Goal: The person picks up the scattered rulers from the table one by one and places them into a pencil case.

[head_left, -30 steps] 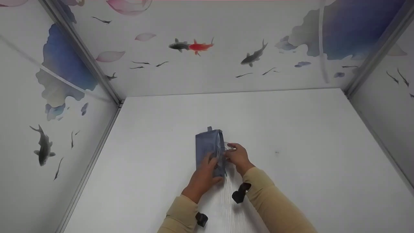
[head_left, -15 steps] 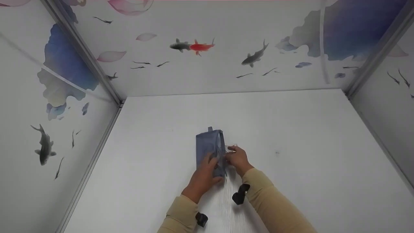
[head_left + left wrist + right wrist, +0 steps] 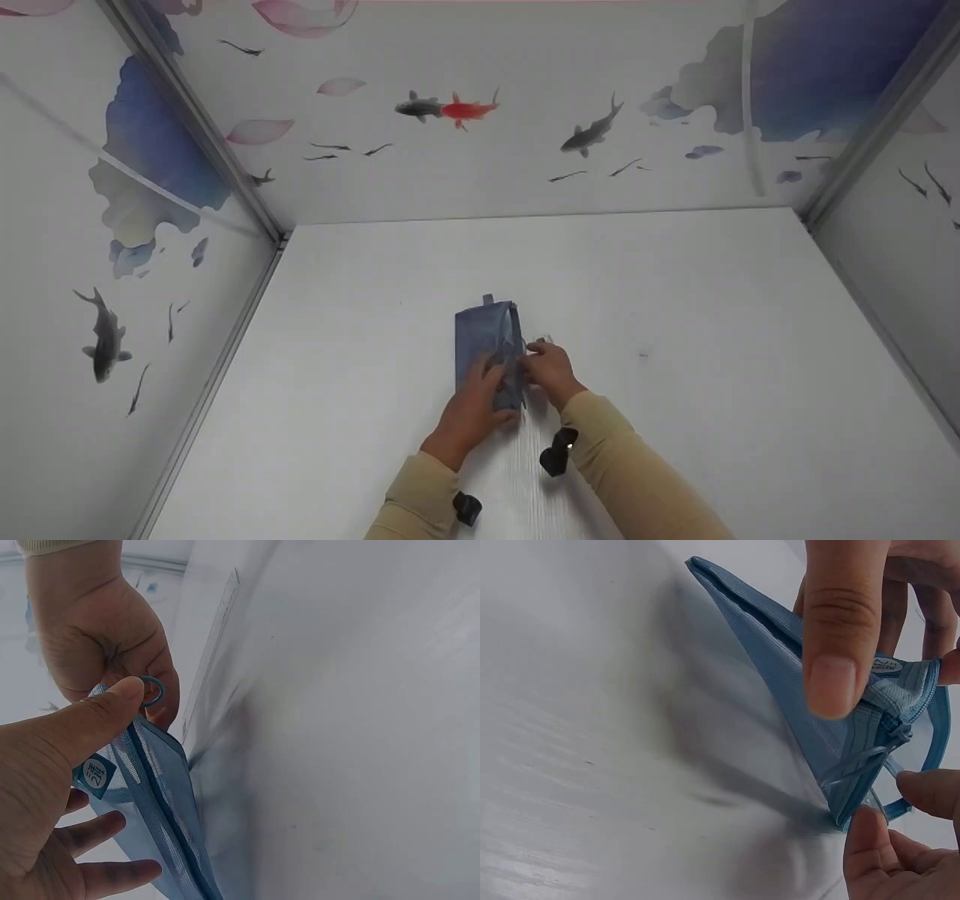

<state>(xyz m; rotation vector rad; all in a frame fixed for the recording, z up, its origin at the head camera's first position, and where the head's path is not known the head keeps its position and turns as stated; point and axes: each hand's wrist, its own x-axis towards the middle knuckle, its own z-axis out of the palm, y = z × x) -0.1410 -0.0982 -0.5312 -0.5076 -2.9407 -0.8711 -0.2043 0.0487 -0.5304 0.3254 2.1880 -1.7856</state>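
A blue mesh zip pouch [image 3: 478, 330] stands on the white table with its zipper facing right. My left hand [image 3: 471, 409] grips it, the thumb in front and fingers [image 3: 892, 615] behind. Part of the zipper is open, and the zipper slider [image 3: 897, 733] shows near the lower corner in the right wrist view. At that end, my right hand [image 3: 551, 369] pinches a thin clear plastic piece, mostly hidden. A clear ruler-like edge [image 3: 214, 652] extends past that hand in the left wrist view. A blue ring [image 3: 154, 691] sits beside the left thumb.
The white tabletop [image 3: 360, 300] extends around the pouch, with a small faint mark [image 3: 643, 352] to the right. Printed panels bound it at the left [image 3: 45, 225], the back [image 3: 487, 172] and the right.
My right hand has shifted slightly down, and the clear piece beside it has changed its angle. The left hand and the pouch stay nearly where they were.
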